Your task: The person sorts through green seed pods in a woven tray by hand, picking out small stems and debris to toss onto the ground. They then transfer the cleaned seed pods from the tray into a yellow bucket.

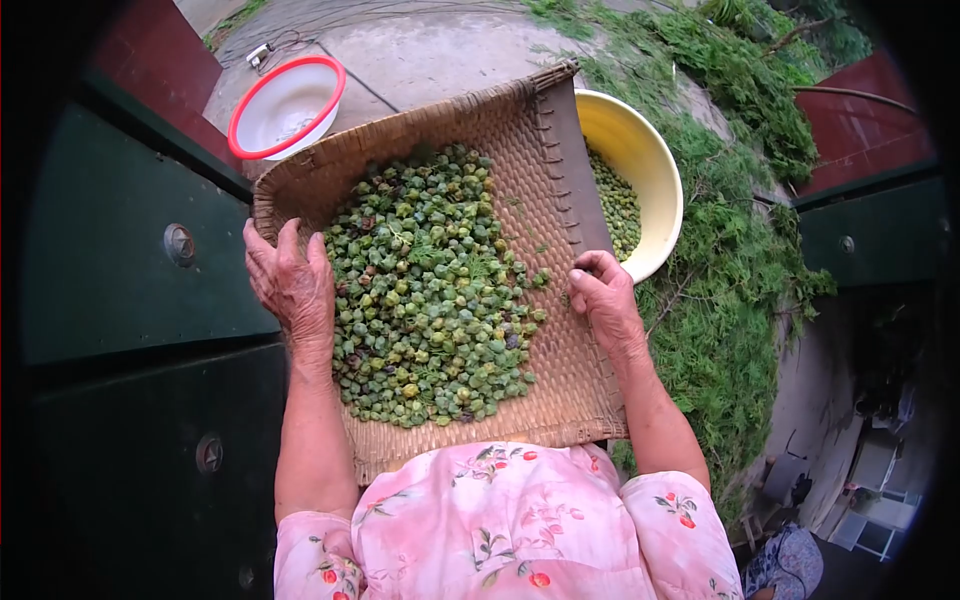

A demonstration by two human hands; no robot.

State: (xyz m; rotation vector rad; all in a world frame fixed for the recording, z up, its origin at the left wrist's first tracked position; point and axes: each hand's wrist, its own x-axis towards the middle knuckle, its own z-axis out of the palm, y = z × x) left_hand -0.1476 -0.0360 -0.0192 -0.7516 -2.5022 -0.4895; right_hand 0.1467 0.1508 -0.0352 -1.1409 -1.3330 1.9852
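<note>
A woven winnowing basket (525, 200) rests against the front of my body, tilted across my view. A heap of small green cones (430, 300), with a few dark ones and sprigs of leaf, covers its left and middle part. My left hand (292, 280) is closed over the left rim, fingers bent, right beside the cones. At the right rim, my right hand (610, 305) is closed, its thumb and forefinger drawn together on the edge. Its other fingers are partly hidden.
Behind the right rim stands a yellow basin (655, 205) part filled with green cones. A white basin with a red rim (285, 105) is at the upper left. Cut evergreen branches (720, 300) cover the ground at right. Dark green door panels (150, 250) flank my left.
</note>
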